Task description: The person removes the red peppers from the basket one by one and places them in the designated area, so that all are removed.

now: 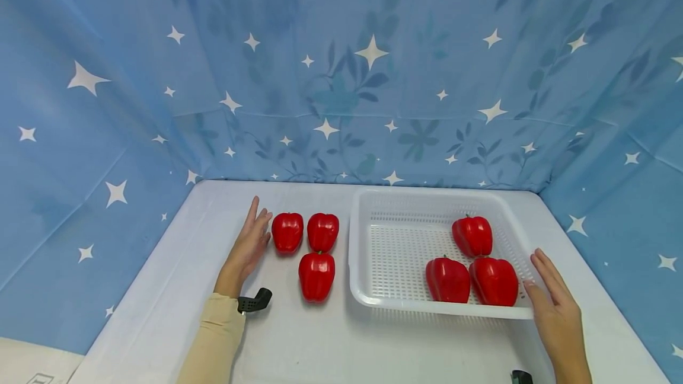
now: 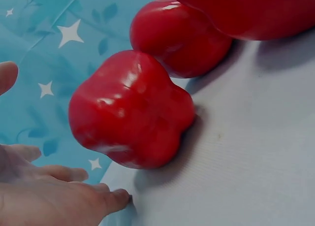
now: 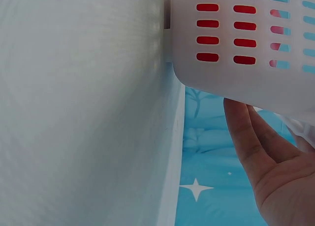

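Note:
My left hand (image 1: 248, 248) rests at the left side of the table with its fingers spread, just left of a red bell pepper (image 1: 287, 233). In the left wrist view that pepper (image 2: 129, 110) stands beside the extended fingers. A second pepper (image 1: 322, 232) is to its right, and a third pepper (image 1: 317, 277) lies in front. My right hand (image 1: 557, 307) is at the near right corner of a white plastic basket (image 1: 443, 308), fingers extended along its outside. In the right wrist view the fingertips (image 3: 234, 108) meet the basket's wall. Inside the basket are three more red peppers (image 1: 494, 281).
A white cloth (image 1: 288, 348) covers the table. Blue curtain (image 1: 341, 76) with white stars hangs behind and at both sides. The basket takes up the right half of the tabletop, its bare mesh floor (image 1: 397, 253) showing on the left.

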Demonstrator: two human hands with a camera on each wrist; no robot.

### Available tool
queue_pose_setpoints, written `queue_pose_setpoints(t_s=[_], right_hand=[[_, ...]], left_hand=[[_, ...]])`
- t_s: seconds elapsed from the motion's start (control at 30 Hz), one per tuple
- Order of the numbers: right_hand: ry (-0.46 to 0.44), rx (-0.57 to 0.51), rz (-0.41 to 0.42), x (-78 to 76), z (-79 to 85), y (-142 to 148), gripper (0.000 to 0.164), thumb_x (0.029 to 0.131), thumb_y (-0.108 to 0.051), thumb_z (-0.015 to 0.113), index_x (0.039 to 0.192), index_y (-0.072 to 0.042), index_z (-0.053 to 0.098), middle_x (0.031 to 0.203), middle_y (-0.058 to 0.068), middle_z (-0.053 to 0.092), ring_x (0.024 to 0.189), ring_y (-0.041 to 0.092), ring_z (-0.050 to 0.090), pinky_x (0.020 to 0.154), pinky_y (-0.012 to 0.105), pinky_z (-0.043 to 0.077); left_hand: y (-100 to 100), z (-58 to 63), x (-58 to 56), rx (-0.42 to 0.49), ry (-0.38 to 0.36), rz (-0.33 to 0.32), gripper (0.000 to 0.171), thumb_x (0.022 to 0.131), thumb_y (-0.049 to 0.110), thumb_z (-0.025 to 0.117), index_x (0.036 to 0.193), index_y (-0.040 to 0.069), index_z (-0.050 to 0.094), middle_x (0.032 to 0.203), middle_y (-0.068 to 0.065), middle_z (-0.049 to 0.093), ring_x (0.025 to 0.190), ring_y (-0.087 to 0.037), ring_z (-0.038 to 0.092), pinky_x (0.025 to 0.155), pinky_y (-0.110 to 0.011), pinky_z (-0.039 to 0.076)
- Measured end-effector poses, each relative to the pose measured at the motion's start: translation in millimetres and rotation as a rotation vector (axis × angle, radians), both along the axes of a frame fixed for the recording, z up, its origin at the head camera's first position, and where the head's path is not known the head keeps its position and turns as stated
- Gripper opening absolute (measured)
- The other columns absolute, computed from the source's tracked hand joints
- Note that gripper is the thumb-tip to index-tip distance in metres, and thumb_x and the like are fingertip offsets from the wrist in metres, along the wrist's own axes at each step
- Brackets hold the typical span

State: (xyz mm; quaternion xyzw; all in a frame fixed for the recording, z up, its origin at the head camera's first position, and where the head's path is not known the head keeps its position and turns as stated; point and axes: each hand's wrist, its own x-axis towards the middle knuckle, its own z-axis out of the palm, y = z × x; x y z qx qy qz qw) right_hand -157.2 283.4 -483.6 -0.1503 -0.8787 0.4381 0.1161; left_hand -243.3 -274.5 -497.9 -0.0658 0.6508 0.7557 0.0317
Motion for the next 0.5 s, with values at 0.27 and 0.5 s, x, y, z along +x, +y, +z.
queue_pose_setpoints(t_s=[0.27,0.5], right_hand=[[-0.008,-0.005,-0.001,0.0,0.0,1,0.06,0.113,-0.032,0.045,0.171,-0.026,0.029,0.176,-0.011,0.016,0.163,0.017,0.01,0.111,0.071,0.033],[-0.028,-0.013,0.005,-1.5,0.3,2,0.061,0.113,-0.033,0.045,0.171,-0.027,0.027,0.177,-0.01,0.014,0.164,0.021,0.01,0.108,0.073,0.035]], left_hand=[[-1,15.0,0.8,-0.012,0.025,-0.001,0.081,0.112,0.039,0.052,0.173,0.038,-0.002,0.18,-0.007,-0.004,0.164,-0.031,-0.003,0.13,-0.055,0.011],[1,33.3,0.6,-0.06,0.072,-0.006,0.082,0.111,0.041,0.052,0.173,0.038,-0.002,0.18,-0.005,-0.003,0.164,-0.028,0.002,0.13,-0.052,0.008]])
